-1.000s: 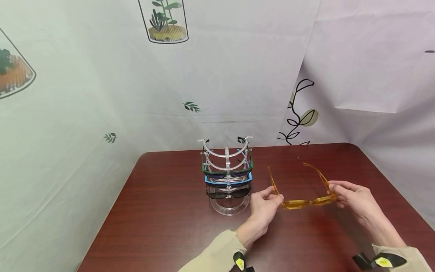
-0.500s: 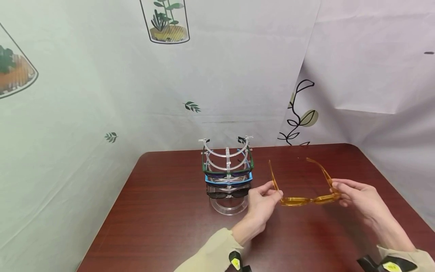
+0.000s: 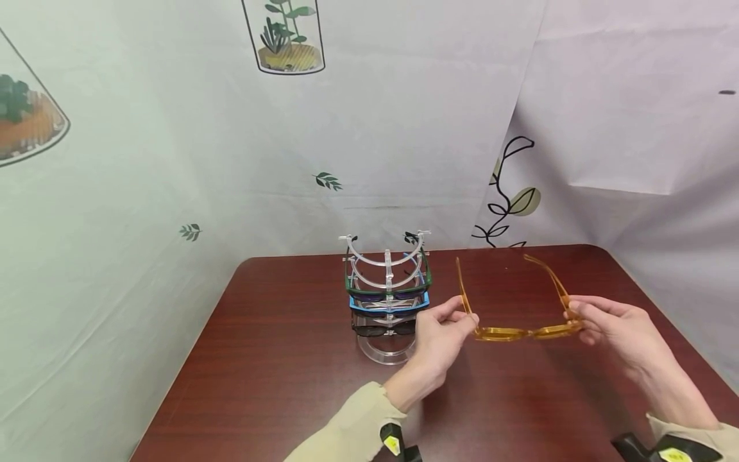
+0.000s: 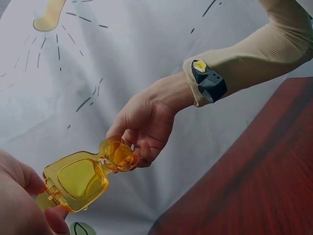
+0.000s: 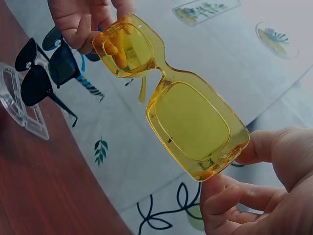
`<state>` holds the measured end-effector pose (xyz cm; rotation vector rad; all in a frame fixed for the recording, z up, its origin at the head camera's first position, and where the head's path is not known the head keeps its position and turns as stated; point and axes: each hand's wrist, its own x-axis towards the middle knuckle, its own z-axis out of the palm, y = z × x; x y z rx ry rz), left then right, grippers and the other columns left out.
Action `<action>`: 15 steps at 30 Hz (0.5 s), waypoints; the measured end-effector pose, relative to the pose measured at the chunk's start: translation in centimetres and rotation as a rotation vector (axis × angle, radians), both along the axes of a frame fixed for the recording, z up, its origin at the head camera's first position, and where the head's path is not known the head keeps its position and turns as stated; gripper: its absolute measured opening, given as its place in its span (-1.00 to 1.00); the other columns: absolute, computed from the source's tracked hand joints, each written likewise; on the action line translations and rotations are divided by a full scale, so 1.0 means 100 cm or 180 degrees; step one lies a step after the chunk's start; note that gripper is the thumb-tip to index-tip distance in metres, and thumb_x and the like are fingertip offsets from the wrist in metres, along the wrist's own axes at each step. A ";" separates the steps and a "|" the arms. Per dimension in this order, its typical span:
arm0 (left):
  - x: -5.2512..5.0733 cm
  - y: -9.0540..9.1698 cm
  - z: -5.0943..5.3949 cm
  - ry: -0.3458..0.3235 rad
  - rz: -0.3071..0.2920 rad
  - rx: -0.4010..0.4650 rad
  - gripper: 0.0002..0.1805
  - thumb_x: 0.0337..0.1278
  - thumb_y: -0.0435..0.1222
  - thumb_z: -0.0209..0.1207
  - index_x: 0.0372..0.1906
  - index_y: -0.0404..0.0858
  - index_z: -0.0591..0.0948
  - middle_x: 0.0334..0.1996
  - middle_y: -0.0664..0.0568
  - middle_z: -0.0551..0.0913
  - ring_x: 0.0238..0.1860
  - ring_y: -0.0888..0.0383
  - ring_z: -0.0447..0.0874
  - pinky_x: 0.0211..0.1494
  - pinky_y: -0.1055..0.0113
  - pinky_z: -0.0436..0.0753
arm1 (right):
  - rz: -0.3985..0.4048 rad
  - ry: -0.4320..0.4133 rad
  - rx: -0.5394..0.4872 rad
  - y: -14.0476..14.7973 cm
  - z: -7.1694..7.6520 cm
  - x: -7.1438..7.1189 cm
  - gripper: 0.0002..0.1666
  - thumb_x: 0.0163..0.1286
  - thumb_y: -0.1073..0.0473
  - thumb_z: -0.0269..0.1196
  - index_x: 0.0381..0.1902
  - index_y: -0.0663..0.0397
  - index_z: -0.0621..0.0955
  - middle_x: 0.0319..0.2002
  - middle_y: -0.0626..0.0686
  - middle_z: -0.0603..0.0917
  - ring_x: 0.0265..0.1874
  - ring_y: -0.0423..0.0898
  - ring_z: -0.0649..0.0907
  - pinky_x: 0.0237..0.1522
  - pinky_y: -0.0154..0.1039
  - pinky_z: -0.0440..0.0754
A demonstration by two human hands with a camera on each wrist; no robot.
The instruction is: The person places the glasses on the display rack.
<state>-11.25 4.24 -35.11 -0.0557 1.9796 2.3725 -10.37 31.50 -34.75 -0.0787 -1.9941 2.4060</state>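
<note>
Yellow see-through sunglasses (image 3: 502, 333) hang above the table, temples unfolded and pointing away from me. My left hand (image 3: 437, 340) pinches the left temple near its hinge. The right hand (image 3: 620, 333) pinches the other temple beside its hinge. In the right wrist view the square yellow lenses (image 5: 193, 122) face the camera, and fingers show through the far one. Left of the sunglasses stands a clear display rack (image 3: 388, 258) bearing several pairs: a green-framed pair (image 3: 349, 285), a blue-framed pair (image 3: 360, 307) and black sunglasses (image 3: 369, 331). My left hand partly covers the rack's right side.
The dark red-brown table (image 3: 260, 359) has a rounded back edge. Behind it hangs a pale cloth backdrop (image 3: 404, 128) printed with leaves and plants. The rack's round clear base (image 3: 383, 356) rests on the table close to my left hand.
Both hands have raised the yellow sunglasses slightly and moved them a little away from me. The right hand has also shifted a bit to the right. The rack stays in place.
</note>
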 end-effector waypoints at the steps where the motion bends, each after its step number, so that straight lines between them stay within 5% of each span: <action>1: 0.000 -0.001 0.001 0.0009 -0.0010 0.0016 -0.52 -0.06 -0.48 0.37 0.10 -0.40 0.67 -0.53 0.09 0.63 -0.45 0.28 0.57 -0.37 0.48 0.53 | 0.0009 0.0014 -0.0014 0.000 0.002 0.000 -0.69 0.45 0.40 0.19 -0.28 -0.03 0.81 -0.40 -0.03 0.75 -0.56 -0.24 0.61 -0.63 -0.39 0.54; 15: 0.000 -0.018 0.025 0.0370 -0.0081 0.0061 -0.52 -0.02 -0.47 0.35 0.11 -0.48 0.63 -0.50 0.08 0.66 -0.41 0.30 0.60 -0.27 0.48 0.57 | 0.0150 0.0299 -0.0199 -0.014 0.024 -0.003 -0.65 0.48 0.46 0.11 -0.24 0.07 0.79 -0.39 0.01 0.75 -0.55 -0.19 0.61 -0.64 -0.37 0.50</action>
